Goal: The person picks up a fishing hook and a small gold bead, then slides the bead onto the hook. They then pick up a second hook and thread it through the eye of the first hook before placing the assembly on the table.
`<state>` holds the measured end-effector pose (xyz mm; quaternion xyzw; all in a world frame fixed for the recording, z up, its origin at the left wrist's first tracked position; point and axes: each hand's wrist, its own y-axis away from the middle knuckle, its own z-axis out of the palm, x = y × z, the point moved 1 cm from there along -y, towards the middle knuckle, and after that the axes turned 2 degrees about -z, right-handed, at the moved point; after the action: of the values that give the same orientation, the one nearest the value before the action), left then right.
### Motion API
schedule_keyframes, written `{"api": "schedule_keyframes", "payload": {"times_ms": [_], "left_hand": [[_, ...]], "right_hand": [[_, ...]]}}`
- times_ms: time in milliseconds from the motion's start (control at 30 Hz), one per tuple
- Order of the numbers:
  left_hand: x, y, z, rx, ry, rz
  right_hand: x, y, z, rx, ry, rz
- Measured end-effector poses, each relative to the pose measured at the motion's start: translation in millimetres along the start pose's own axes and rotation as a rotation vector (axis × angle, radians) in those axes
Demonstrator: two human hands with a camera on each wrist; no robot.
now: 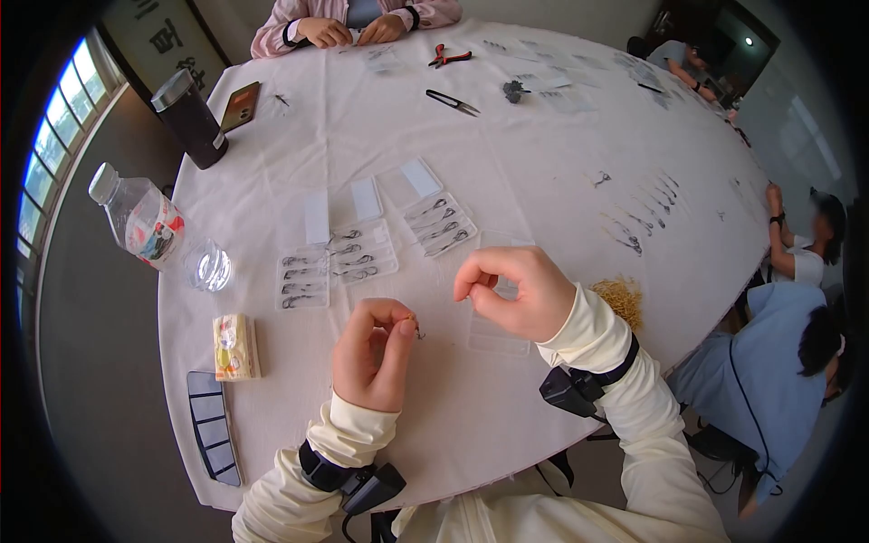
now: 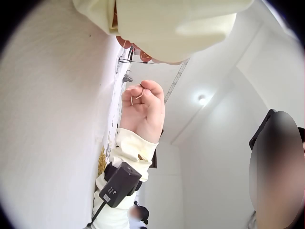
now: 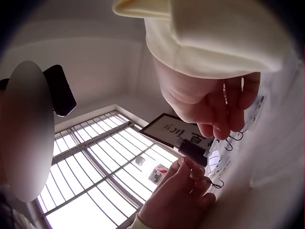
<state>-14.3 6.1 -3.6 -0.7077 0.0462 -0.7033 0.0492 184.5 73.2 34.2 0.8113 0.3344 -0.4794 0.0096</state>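
My left hand (image 1: 371, 355) pinches a small dark fish hook (image 1: 420, 333) between thumb and forefinger, low over the white table. In the right wrist view the hook's dark wire loop (image 3: 218, 184) juts out past the left fingers. My right hand (image 1: 516, 291) is up and to the right of it, fingers curled, a thin pale strand (image 2: 139, 97) pinched at its fingertips. Beneath the right hand lies a clear plastic case (image 1: 498, 346), partly hidden. Ahead of the left hand are clear cases with rows of dark hooks: one at left (image 1: 303, 277), one in the middle (image 1: 364, 251), one at right (image 1: 441, 223).
A pile of yellow short strands (image 1: 618, 303) lies beside my right wrist. Loose hooks (image 1: 643, 213) lie farther right. Along the left stand a water bottle (image 1: 156, 226), a dark flask (image 1: 192, 122), a tissue pack (image 1: 235, 347) and a dark sectioned strip (image 1: 213, 427). Pliers (image 1: 448, 56) and snips (image 1: 451, 102) lie beyond.
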Motion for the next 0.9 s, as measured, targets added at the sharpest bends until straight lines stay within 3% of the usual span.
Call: {"api": "schedule_keyframes", "payload": {"times_ms": [200, 400, 567, 633, 900], "left_hand": [[-2.3, 0.0, -1.0, -0.017, 0.022, 0.002], [2.1, 0.8, -2.8, -0.093, 0.023, -0.07], [-2.0, -0.9, -1.9, -0.088, 0.001, 0.033], [4.0, 0.7, -3.3, -0.173, 0.04, -0.109], [1.4, 2.4, 1.1, -0.188, 0.112, -0.079]], "right_hand": [[-3.8, 8.2, -0.5, -0.016, -0.129, 0.083], [-12.9, 8.0, -4.3, 0.003, 0.005, 0.105], [-15.7, 7.2, 2.1, 0.132, 0.087, -0.177], [-14.5, 8.9, 1.6, 0.08, 0.082, -0.172], [-15.8, 11.5, 6.1, 0.068, 0.036, -0.066]]}}
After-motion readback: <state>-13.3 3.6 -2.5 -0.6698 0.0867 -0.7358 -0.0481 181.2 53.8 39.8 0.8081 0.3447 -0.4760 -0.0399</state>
